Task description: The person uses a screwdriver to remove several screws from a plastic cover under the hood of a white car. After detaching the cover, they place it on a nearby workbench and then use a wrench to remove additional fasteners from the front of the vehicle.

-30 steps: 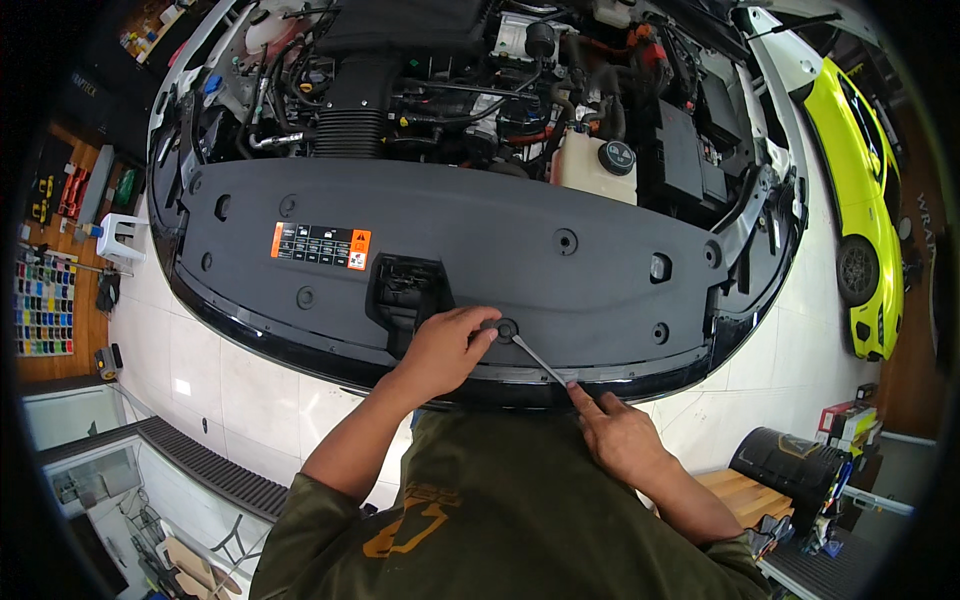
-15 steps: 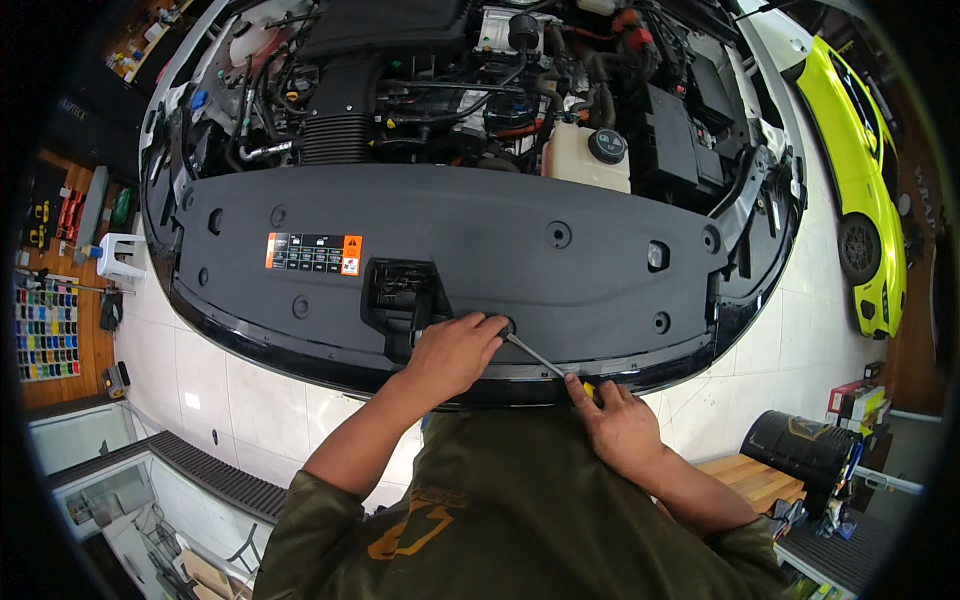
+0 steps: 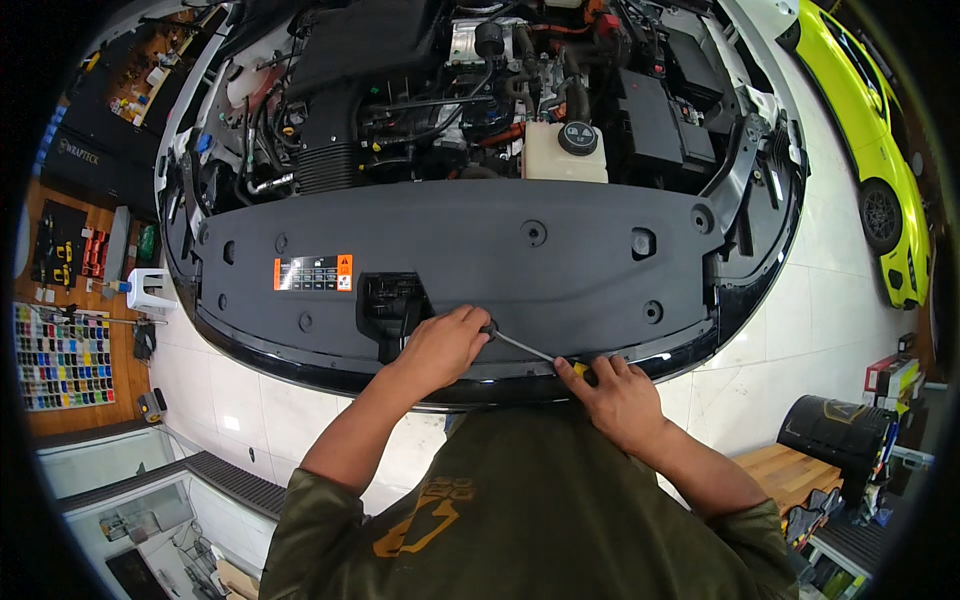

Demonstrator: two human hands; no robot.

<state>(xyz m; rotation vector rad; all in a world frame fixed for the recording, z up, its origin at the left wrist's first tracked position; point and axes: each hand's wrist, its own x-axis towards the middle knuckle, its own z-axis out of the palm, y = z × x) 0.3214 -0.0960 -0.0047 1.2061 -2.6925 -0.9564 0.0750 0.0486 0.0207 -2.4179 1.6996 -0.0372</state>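
Observation:
A broad black plastic cover [image 3: 420, 220] spans the front of a car's engine bay. My right hand [image 3: 620, 405] is closed round the yellow-and-black handle of a screwdriver [image 3: 525, 347]. Its thin metal shaft points left and away from me, the tip meeting a small round black clip [image 3: 489, 328] near the cover's front edge. At that clip, the bent fingers of my left hand [image 3: 440, 348] are pinched; they partly hide it. Just left of this hand is the recessed opening with the hood latch [image 3: 395, 302]. An orange-and-black label [image 3: 313, 273] is stuck on the cover farther left.
Behind the cover lie a cream reservoir [image 3: 565, 155] with a black cap, hoses and a ribbed air duct [image 3: 330, 150]. The glossy black bumper edge [image 3: 470, 393] runs in front of me. A lime-green car [image 3: 870, 150] stands right; a white stool [image 3: 150, 290] stands left.
The whole view has shifted slightly. My left fingertips sit a little lower against the clip, and the screwdriver lies at nearly the same slant in my right hand.

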